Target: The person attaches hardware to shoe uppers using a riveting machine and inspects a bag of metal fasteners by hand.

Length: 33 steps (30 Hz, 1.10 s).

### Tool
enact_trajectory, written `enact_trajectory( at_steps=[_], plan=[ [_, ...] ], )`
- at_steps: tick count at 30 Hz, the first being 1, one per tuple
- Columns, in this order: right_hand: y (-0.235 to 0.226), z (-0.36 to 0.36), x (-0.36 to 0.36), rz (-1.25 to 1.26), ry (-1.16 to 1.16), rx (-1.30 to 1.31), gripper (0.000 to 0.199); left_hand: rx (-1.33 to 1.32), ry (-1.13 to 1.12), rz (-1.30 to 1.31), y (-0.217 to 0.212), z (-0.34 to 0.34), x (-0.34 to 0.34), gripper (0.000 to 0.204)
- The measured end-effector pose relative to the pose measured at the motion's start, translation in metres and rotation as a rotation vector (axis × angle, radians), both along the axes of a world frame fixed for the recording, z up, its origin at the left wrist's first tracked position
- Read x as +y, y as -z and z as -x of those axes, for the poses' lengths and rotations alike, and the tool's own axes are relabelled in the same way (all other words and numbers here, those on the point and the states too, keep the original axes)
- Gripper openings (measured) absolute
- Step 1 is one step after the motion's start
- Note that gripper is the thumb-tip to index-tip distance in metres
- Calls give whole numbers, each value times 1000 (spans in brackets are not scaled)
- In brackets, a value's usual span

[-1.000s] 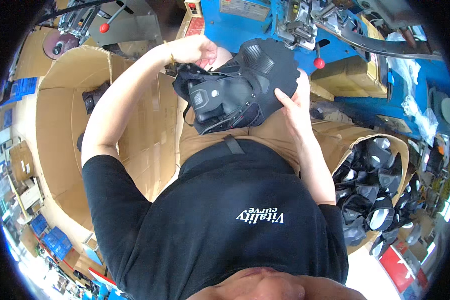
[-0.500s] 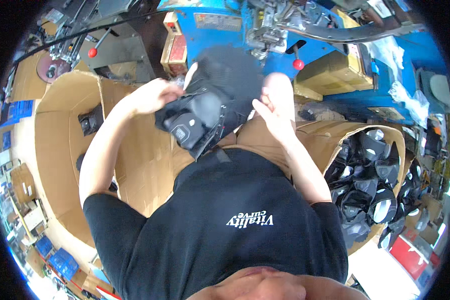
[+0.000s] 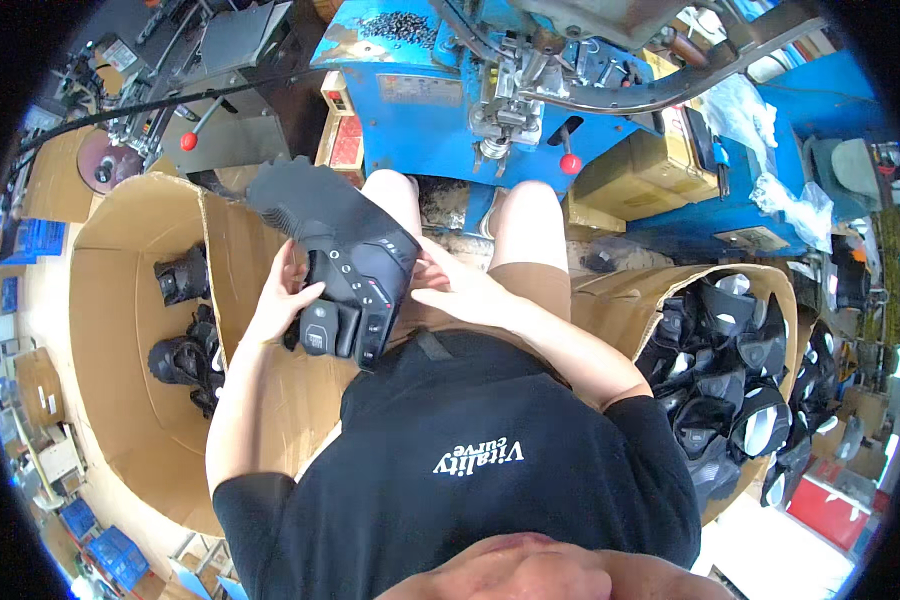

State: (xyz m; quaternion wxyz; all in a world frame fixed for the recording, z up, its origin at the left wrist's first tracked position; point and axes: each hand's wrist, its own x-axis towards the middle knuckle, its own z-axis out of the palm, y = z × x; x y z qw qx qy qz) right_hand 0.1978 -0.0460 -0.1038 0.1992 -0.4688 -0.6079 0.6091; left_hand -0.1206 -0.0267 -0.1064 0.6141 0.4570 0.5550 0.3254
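Black shoe upper [image 3: 370, 250] held in front of waist, near open carton [image 3: 130, 350], left hand [image 3: 278, 305] clamped on its left edge, right hand [image 3: 467, 292] at opposite edge, fingers parted, grip there cannot be told, blue machine [image 3: 400, 75] ahead

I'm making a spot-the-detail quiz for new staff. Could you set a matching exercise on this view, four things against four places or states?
Things
1. Black shoe upper
2. Carton on the person's left
3. Carton on the person's right
4. Small dark pieces

Places or states
A. Heaped on top of the blue machine
B. Crowded with black pieces
C. Between the left hand and right hand
D. Holding just a few black pieces

Pairs: 1-C, 2-D, 3-B, 4-A
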Motion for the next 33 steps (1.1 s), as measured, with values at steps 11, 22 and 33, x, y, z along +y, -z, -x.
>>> enact_trajectory(
  at_steps=[11,22,33],
  plan=[
    [-19,-73,-20,-314,107,-58,29,2,-392,-150,-25,203,-52,72],
    [-17,-303,-103,-912,1140,-1276,16,1430,-911,-1009,-102,101,-50,64],
    [107,-292,-260,817,367,-1739,44,711,-55,-1058,-42,-30,32,33]
  ],
)
